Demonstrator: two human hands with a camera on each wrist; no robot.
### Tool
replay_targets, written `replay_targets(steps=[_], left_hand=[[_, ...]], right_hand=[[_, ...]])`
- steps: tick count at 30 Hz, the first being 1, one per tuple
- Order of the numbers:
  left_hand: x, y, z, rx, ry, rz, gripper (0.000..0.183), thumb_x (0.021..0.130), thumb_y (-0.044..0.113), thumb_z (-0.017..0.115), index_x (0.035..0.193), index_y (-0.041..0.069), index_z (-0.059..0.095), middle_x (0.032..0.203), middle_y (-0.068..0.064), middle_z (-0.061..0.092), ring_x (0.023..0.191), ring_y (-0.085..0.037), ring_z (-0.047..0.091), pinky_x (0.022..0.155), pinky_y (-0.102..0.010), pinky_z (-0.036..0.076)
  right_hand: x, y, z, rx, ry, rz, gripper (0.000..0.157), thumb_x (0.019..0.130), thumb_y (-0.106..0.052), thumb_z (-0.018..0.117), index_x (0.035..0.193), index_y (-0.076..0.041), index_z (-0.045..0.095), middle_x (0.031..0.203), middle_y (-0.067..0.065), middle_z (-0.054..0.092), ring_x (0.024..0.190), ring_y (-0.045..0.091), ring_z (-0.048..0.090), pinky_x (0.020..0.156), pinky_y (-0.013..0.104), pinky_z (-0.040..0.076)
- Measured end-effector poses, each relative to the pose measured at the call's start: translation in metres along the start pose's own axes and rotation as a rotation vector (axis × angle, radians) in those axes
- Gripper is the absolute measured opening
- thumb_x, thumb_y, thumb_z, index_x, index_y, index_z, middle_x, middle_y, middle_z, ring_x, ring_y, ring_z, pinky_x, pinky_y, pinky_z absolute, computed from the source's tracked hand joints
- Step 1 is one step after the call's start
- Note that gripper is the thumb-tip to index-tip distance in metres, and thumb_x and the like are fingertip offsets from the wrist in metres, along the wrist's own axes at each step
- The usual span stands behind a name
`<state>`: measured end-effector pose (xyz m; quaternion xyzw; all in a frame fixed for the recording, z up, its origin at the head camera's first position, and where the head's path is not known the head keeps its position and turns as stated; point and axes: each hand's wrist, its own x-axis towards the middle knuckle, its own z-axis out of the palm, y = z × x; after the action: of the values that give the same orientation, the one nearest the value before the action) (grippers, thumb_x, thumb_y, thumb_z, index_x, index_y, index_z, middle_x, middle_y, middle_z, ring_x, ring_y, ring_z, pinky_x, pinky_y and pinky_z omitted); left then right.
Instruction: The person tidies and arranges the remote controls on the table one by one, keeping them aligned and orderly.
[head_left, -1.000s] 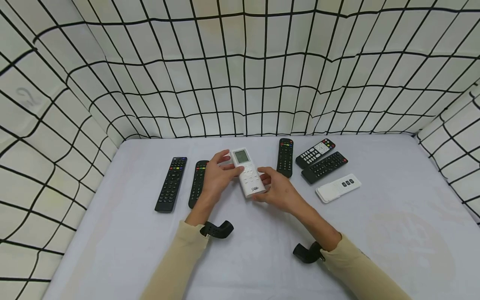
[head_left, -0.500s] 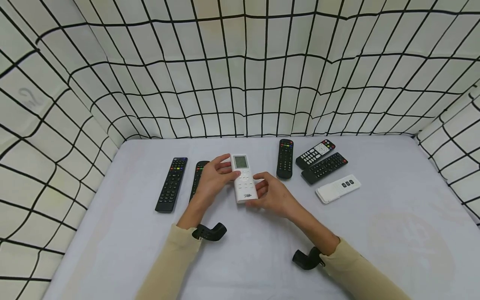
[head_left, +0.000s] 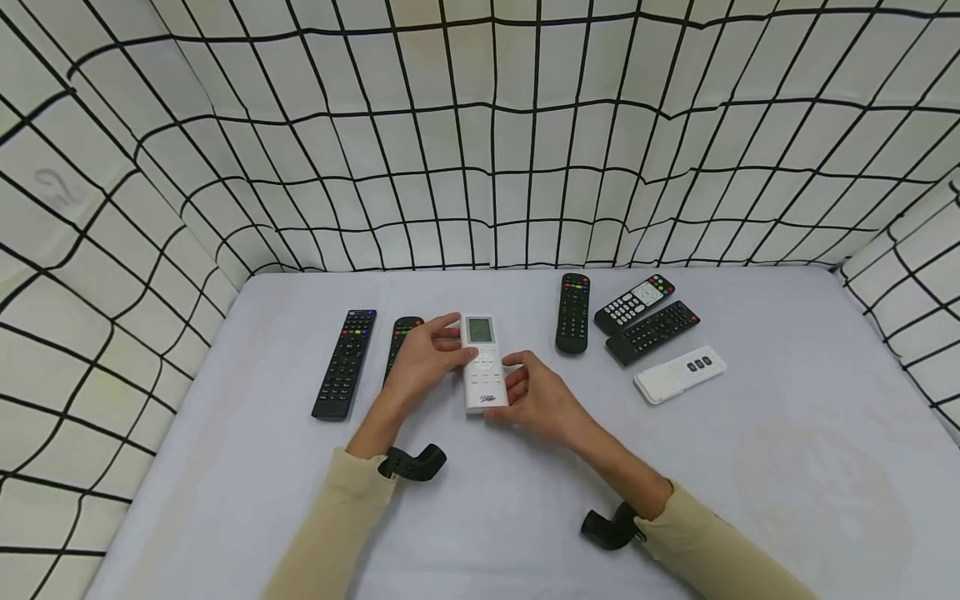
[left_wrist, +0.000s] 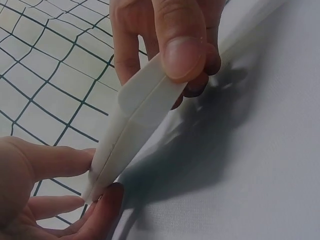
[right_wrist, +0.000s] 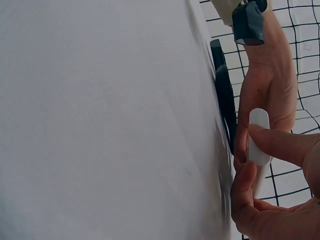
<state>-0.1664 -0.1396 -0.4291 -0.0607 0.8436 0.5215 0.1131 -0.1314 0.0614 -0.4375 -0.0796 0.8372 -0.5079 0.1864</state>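
A white air-conditioner remote (head_left: 485, 367) with a grey display at its far end is between both hands near the middle of the table. My left hand (head_left: 426, 358) grips its left edge, thumb on the front beside the buttons. At the near right corner my right hand (head_left: 543, 400) pinches it between thumb and fingers. From the left wrist view, the remote's near end (left_wrist: 145, 97) is tilted over the cloth and casts a dark shadow; the right thumb lies on that end. Behind the left hand, a black remote (head_left: 405, 327) is partly hidden.
Another black remote (head_left: 343, 365) lies at the left of the white cloth (head_left: 795, 467). To the right are a black remote (head_left: 573, 312), one with white keys (head_left: 634, 305), another black one (head_left: 652, 333) and a slim white remote (head_left: 679, 375). Black netting (head_left: 492, 171) surrounds the table's back and sides.
Both hands have drawn the white remote slightly left and closer to the person. It has turned from slanted to nearly straight, with its display end pointing away. The other remotes stay put.
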Motion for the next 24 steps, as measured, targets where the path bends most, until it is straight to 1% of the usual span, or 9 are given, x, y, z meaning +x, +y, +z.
replay_targets(steps=[5, 10, 15, 19, 24], left_hand=[[-0.002, 0.002, -0.003, 0.069, -0.002, 0.012, 0.069, 0.095, 0.017, 0.075, 0.158, 0.01, 0.045, 0.147, -0.017, 0.06, 0.13, -0.031, 0.064, 0.1, -0.044, 0.058], [-0.004, 0.003, -0.005, 0.101, 0.004, 0.021, 0.068, 0.095, 0.016, 0.075, 0.156, 0.009, 0.047, 0.147, -0.017, 0.061, 0.129, -0.031, 0.064, 0.098, -0.042, 0.058], [-0.004, 0.001, -0.006, 0.127, 0.001, 0.039, 0.066, 0.096, 0.016, 0.073, 0.156, 0.007, 0.046, 0.148, -0.018, 0.06, 0.13, -0.034, 0.063, 0.1, -0.045, 0.057], [-0.004, 0.001, -0.008, 0.163, 0.005, 0.054, 0.065, 0.097, 0.016, 0.072, 0.156, 0.005, 0.046, 0.148, -0.019, 0.06, 0.132, -0.035, 0.063, 0.101, -0.047, 0.056], [-0.005, 0.002, -0.008, 0.19, 0.005, 0.048, 0.064, 0.097, 0.017, 0.071, 0.155, 0.003, 0.047, 0.147, -0.02, 0.061, 0.13, -0.035, 0.063, 0.099, -0.046, 0.056]], right_hand=[[-0.001, -0.002, 0.006, -0.006, 0.017, -0.009, 0.076, 0.078, -0.008, 0.092, 0.141, 0.0, 0.049, 0.108, 0.01, 0.066, 0.085, 0.012, 0.062, 0.078, 0.024, 0.053], [-0.001, -0.003, 0.013, -0.017, 0.028, -0.015, 0.075, 0.078, -0.009, 0.091, 0.139, 0.0, 0.049, 0.106, 0.01, 0.066, 0.084, 0.012, 0.061, 0.079, 0.026, 0.053], [-0.002, -0.004, 0.019, -0.031, 0.038, -0.024, 0.075, 0.079, -0.01, 0.091, 0.14, 0.0, 0.048, 0.105, 0.009, 0.065, 0.084, 0.013, 0.06, 0.079, 0.027, 0.052], [-0.001, -0.007, 0.021, -0.032, 0.028, -0.023, 0.074, 0.08, -0.009, 0.09, 0.141, 0.0, 0.048, 0.106, 0.009, 0.064, 0.084, 0.013, 0.059, 0.078, 0.025, 0.05], [-0.001, -0.008, 0.023, -0.029, 0.019, -0.018, 0.073, 0.081, -0.008, 0.089, 0.141, 0.0, 0.048, 0.106, 0.009, 0.063, 0.084, 0.013, 0.059, 0.077, 0.024, 0.05]])
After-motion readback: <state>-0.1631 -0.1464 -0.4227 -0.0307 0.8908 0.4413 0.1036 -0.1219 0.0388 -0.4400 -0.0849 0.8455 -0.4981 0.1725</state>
